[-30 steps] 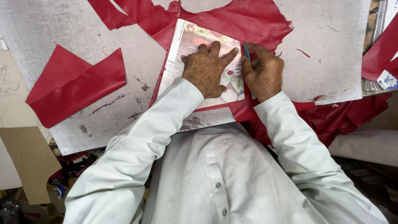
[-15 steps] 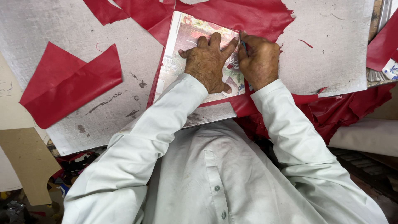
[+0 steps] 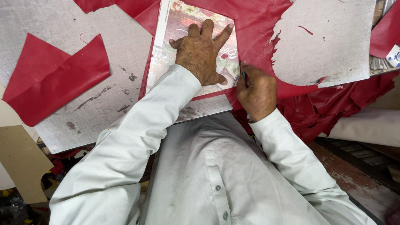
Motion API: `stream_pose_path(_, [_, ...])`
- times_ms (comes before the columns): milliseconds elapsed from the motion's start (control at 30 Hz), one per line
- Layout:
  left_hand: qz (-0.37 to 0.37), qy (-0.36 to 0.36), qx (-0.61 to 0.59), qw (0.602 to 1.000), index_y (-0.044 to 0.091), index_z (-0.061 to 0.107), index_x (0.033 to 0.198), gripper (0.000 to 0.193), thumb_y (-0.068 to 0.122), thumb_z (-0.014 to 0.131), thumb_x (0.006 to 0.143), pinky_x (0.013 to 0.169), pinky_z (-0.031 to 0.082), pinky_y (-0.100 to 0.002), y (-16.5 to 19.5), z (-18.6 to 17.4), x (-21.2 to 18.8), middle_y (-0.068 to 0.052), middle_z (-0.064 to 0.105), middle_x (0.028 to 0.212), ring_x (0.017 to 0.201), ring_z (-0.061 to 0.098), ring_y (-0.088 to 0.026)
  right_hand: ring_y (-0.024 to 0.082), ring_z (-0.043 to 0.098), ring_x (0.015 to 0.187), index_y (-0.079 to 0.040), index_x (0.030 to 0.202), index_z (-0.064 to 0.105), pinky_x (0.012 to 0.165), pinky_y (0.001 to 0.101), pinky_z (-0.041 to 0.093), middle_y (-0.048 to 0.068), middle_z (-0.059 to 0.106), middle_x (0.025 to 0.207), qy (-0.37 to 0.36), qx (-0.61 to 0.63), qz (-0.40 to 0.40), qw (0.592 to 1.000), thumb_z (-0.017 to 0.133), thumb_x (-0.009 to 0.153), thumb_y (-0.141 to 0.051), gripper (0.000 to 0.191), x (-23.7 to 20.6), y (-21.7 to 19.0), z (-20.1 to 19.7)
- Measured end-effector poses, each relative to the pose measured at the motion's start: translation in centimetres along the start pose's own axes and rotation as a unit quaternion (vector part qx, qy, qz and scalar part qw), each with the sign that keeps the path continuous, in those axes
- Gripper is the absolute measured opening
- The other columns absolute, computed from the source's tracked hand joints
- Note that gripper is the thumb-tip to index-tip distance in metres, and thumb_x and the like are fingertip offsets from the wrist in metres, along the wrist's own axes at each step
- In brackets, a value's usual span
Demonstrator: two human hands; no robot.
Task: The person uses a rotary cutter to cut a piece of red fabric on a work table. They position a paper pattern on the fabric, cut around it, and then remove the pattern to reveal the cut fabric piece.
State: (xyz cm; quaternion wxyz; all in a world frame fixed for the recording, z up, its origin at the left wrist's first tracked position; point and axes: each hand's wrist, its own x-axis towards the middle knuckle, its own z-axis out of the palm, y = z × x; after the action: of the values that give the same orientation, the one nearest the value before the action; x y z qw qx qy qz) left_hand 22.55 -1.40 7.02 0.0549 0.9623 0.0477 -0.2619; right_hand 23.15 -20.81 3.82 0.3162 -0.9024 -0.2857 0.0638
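Observation:
My left hand [image 3: 202, 52] lies flat, fingers spread, on a printed rectangular card template [image 3: 166, 46] that rests on a sheet of red leather [image 3: 258, 25]. My right hand [image 3: 258, 89] is closed on a small blue-handled cutting tool [image 3: 243, 76], whose tip sits at the lower right edge of the template. The tool's blade is hidden by my fingers. Both sleeves are pale.
A grey scuffed work board [image 3: 112, 62] carries everything. A loose folded red leather piece [image 3: 54, 79] lies at the left. More red leather hangs off the right edge [image 3: 341, 104]. Brown cardboard [image 3: 21, 162] sits lower left, small items at the far right [image 3: 391, 54].
My right hand has slid with the tool down the template's right edge, from its upper corner toward me. My left hand stays pressed on the template.

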Motion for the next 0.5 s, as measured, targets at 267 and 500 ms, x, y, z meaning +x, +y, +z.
stream_pose_path(267, [0.004, 0.021, 0.01, 1.0, 0.032, 0.014, 0.16, 0.133, 0.082, 0.082, 0.058, 0.079, 0.057, -0.069, 0.1, 0.8, 0.3, -0.018, 0.034, 0.148, 0.127, 0.046, -0.042, 0.029, 0.063, 0.054, 0.006, 0.117, 0.072, 0.051, 0.0405, 0.048, 0.024, 0.068, 0.081, -0.026, 0.006, 0.056, 0.998, 0.073, 0.085, 0.004, 0.032, -5.5, 0.4, -0.8])
stream_pose_path(500, [0.07, 0.114, -0.054, 0.99, 0.024, 0.042, 0.153, 0.106, 0.045, 0.093, 0.063, 0.097, 0.053, -0.051, -2.8, 2.6, -3.8, -0.014, 0.051, 0.139, 0.124, 0.052, -0.034, 0.023, 0.065, 0.056, 0.0, 0.118, 0.074, 0.052, 0.0348, 0.049, 0.017, 0.07, 0.075, -0.108, 0.076, 0.092, 0.987, 0.073, 0.091, 0.001, 0.027, -4.9, 0.3, -3.9])
